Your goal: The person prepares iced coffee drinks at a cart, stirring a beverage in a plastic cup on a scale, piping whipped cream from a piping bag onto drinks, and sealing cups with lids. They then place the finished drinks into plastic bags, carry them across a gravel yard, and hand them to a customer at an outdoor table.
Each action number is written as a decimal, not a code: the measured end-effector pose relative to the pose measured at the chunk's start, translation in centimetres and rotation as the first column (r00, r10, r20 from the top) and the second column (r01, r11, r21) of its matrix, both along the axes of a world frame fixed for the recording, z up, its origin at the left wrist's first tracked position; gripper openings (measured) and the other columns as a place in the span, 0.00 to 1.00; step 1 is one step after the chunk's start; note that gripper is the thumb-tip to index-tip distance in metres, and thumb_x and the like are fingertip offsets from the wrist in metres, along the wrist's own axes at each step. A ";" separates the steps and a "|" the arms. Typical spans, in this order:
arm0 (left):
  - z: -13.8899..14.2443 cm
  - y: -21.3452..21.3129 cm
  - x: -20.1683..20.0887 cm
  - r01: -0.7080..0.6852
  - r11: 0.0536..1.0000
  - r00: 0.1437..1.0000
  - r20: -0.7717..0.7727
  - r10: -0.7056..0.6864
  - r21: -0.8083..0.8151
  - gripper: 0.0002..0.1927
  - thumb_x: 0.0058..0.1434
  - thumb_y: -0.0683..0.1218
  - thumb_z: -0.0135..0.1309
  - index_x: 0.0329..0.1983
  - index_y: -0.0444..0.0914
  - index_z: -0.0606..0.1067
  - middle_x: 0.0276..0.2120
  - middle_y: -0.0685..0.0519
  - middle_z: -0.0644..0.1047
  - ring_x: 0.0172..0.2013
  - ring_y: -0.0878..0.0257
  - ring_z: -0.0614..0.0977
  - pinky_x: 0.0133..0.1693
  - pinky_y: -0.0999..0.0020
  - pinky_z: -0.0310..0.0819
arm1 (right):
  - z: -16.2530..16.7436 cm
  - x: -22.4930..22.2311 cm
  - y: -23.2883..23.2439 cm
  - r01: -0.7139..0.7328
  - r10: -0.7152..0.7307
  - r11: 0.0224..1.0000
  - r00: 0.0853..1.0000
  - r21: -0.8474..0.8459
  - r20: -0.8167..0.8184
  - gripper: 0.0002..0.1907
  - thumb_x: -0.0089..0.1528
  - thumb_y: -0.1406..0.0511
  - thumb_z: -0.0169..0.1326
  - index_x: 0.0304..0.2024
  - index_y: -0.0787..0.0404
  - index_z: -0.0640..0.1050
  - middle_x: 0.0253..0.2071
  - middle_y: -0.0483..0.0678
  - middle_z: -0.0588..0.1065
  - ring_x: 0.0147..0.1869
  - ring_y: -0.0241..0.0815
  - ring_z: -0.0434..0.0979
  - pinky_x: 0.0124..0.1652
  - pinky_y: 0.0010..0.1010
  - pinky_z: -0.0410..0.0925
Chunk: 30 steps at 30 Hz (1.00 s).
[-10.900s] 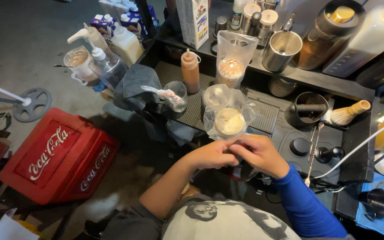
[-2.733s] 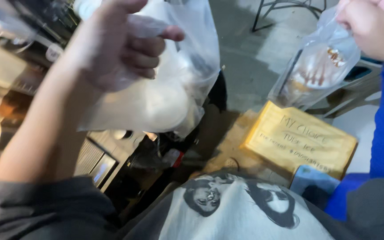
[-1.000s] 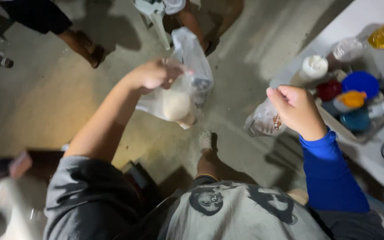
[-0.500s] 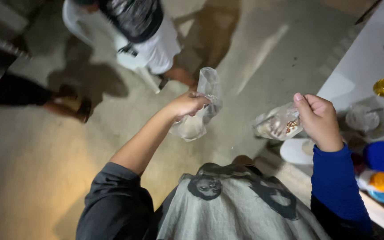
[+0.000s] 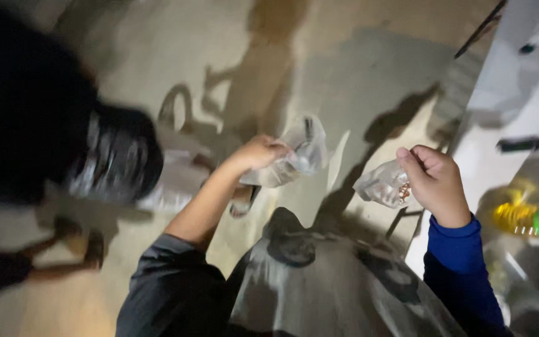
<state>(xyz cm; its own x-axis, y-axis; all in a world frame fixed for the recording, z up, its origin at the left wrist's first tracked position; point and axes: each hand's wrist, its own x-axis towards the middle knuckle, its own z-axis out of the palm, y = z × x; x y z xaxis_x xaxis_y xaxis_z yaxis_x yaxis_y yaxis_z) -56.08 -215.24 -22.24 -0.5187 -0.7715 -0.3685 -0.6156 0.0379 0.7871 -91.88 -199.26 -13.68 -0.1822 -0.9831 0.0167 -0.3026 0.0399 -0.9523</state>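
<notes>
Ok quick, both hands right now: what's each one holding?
Left hand: closed on a clear plastic bag with something pale inside.
Right hand: closed on a smaller clear bag, with small brownish bits showing at the fingers.

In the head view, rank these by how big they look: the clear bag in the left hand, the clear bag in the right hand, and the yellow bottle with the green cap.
1. Clear bag in the left hand, largest.
2. Clear bag in the right hand and yellow bottle: about alike; motion blur leaves their order unsure.
</notes>
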 end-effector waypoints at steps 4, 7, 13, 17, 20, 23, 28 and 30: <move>-1.3 -13.2 -7.3 0.090 0.994 0.984 -0.157 -0.081 0.054 0.14 0.64 0.50 0.54 0.44 0.39 0.83 0.41 0.51 0.85 0.43 0.64 0.83 0.49 0.68 0.75 | 0.9 -6.5 -11.0 0.131 -0.129 0.991 0.991 0.033 -0.038 0.21 0.73 0.59 0.53 0.28 0.65 0.72 0.21 0.38 0.64 0.26 0.27 0.58 0.26 0.24 0.57; -3.6 -23.8 -12.2 0.157 0.988 0.967 -0.207 -0.151 0.010 0.14 0.65 0.49 0.53 0.44 0.37 0.84 0.39 0.49 0.85 0.41 0.63 0.84 0.47 0.67 0.77 | -0.3 -11.2 -20.4 0.189 -0.189 0.982 0.982 0.021 -0.004 0.19 0.73 0.59 0.51 0.31 0.64 0.74 0.23 0.38 0.67 0.28 0.27 0.62 0.29 0.23 0.59; -6.4 -43.0 -20.8 0.227 0.961 0.973 -0.074 -0.217 0.158 0.17 0.65 0.54 0.51 0.46 0.40 0.83 0.37 0.54 0.83 0.38 0.62 0.82 0.41 0.62 0.78 | -4.7 -20.8 -39.7 0.274 -0.278 0.960 0.956 0.054 0.093 0.21 0.73 0.56 0.53 0.33 0.65 0.75 0.28 0.39 0.71 0.32 0.28 0.65 0.32 0.24 0.60; -4.8 -57.9 -27.3 0.315 0.949 0.949 -0.015 -0.316 -0.030 0.25 0.70 0.63 0.48 0.53 0.41 0.82 0.35 0.63 0.73 0.35 0.66 0.70 0.36 0.63 0.66 | -6.6 -28.2 -55.1 0.412 -0.425 0.905 0.892 0.107 0.157 0.21 0.70 0.53 0.53 0.33 0.64 0.78 0.27 0.41 0.71 0.29 0.30 0.65 0.29 0.25 0.61; -4.0 -68.4 -33.1 0.263 0.908 0.965 -0.075 -0.252 0.325 0.38 0.67 0.72 0.35 0.52 0.41 0.83 0.18 0.62 0.62 0.20 0.69 0.64 0.25 0.69 0.59 | -7.5 -33.7 -63.9 0.496 -0.518 0.855 0.819 0.149 0.246 0.20 0.69 0.52 0.52 0.36 0.63 0.78 0.27 0.40 0.71 0.29 0.30 0.66 0.29 0.24 0.61; -4.5 -79.6 -39.3 0.235 0.837 0.971 -0.167 -0.174 0.494 0.51 0.63 0.79 0.21 0.56 0.40 0.81 0.17 0.66 0.53 0.18 0.73 0.55 0.23 0.75 0.48 | -9.0 -40.5 -73.3 0.518 -0.522 0.846 0.753 0.127 0.401 0.19 0.68 0.52 0.53 0.37 0.62 0.77 0.26 0.40 0.70 0.28 0.31 0.66 0.29 0.25 0.62; -7.6 -98.0 -48.5 0.143 0.830 0.943 -0.330 0.052 0.539 0.56 0.61 0.80 0.20 0.58 0.32 0.78 0.17 0.66 0.51 0.17 0.73 0.55 0.22 0.74 0.50 | -13.3 -52.2 -88.3 0.531 -0.493 0.843 0.700 0.085 0.517 0.19 0.69 0.51 0.53 0.36 0.61 0.76 0.27 0.40 0.69 0.28 0.31 0.66 0.30 0.25 0.62; -8.4 -104.2 -52.7 0.093 0.787 0.926 -0.343 0.156 0.609 0.57 0.61 0.81 0.18 0.58 0.31 0.77 0.17 0.64 0.51 0.17 0.71 0.54 0.22 0.73 0.48 | -14.0 -56.9 -93.8 0.508 -0.497 0.855 0.745 0.103 0.445 0.22 0.70 0.50 0.52 0.34 0.61 0.75 0.25 0.43 0.69 0.28 0.33 0.68 0.30 0.25 0.63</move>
